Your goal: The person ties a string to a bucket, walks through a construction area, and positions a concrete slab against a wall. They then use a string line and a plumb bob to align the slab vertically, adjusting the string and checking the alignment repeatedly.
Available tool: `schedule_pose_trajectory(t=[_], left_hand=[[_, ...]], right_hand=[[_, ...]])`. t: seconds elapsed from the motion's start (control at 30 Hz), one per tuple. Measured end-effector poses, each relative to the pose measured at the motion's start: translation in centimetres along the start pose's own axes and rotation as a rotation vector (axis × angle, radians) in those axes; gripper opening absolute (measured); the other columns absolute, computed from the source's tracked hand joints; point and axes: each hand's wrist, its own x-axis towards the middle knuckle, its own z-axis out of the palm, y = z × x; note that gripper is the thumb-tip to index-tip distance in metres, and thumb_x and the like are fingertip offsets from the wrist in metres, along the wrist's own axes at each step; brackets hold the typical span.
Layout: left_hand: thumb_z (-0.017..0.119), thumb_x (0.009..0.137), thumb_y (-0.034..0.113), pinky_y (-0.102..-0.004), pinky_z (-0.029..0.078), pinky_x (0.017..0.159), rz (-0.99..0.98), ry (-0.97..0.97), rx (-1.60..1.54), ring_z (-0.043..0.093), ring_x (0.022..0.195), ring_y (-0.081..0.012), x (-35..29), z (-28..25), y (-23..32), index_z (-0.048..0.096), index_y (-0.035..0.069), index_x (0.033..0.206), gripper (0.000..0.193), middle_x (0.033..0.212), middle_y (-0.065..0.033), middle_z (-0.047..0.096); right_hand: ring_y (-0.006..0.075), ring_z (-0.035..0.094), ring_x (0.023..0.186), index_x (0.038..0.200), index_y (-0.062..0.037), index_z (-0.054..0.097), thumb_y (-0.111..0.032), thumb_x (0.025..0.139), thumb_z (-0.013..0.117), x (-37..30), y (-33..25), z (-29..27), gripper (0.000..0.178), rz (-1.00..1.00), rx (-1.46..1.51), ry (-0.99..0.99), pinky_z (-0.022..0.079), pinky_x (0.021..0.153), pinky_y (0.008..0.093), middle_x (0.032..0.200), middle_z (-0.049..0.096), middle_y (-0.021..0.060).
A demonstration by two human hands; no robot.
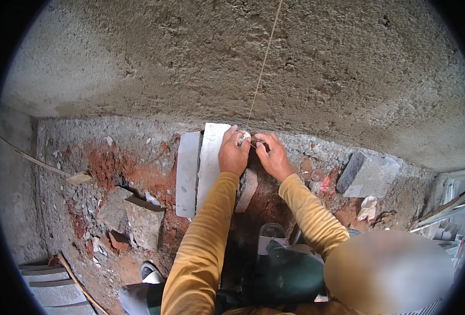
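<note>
grey slabs (pixel 201 168) under hands (pixel 233 155) gripping string (pixel 261 68).

wall (pixel 190 58): rough grey cement render, matt and pitted
string (pixel 263 65): thin pale cord, fibrous-looking
slabs (pixel 198 168): two flat pale grey pieces, smooth and matt, like cut stone or concrete
ground (pixel 122 168): loose red-brown earth with grey rubble, coarse and dusty
block (pixel 366 176): grey concrete, grainy faces
sleeves (pixel 203 247): mustard-yellow ribbed knit cloth, soft and matt
small lump (pixel 244 137): whitish, held between left hand (pixel 233 155) and right hand (pixel 274 156), material unclear
</note>
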Motion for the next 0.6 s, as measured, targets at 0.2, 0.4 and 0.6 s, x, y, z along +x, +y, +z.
schedule_pose_trajectory(t=[0.2,0.4,0.6], left_hand=[[0.065,0.084,0.017,-0.0386,0.040,0.101,-0.013,0.010,-0.050,0.050,0.121,-0.0358,-0.2,0.0,-0.2,0.061,-0.005,0.112,0.036,0.131,-0.0217,0.052],[0.066,0.083,0.017,-0.0384,0.039,0.103,-0.011,0.018,-0.057,0.049,0.122,-0.0365,-0.4,0.0,-0.4,0.058,-0.008,0.117,0.042,0.133,-0.0230,0.050],[0.066,0.085,0.018,-0.0385,0.039,0.103,-0.081,0.061,-0.194,0.049,0.121,-0.0369,-1.3,-1.0,0.0,0.058,-0.004,0.119,0.042,0.130,-0.0225,0.052]], right_hand=[[0.0395,0.059,0.092,0.107,-0.0021,0.060,-0.009,0.085,0.057,-1.3,0.3,-0.3,0.023,-0.011,-0.049,0.032,0.048,0.079,0.0418,0.099,0.059,0.0196],[0.0387,0.059,0.094,0.108,-0.0021,0.060,-0.012,0.086,0.059,-3.1,-0.2,0.3,0.024,0.034,-0.063,0.015,0.047,0.082,0.0407,0.101,0.060,0.0193],[0.0380,0.059,0.095,0.111,-0.0030,0.059,-0.018,0.088,0.060,-4.8,-0.5,1.5,0.028,0.105,-0.076,-0.110,0.047,0.084,0.0402,0.102,0.059,0.0188]])
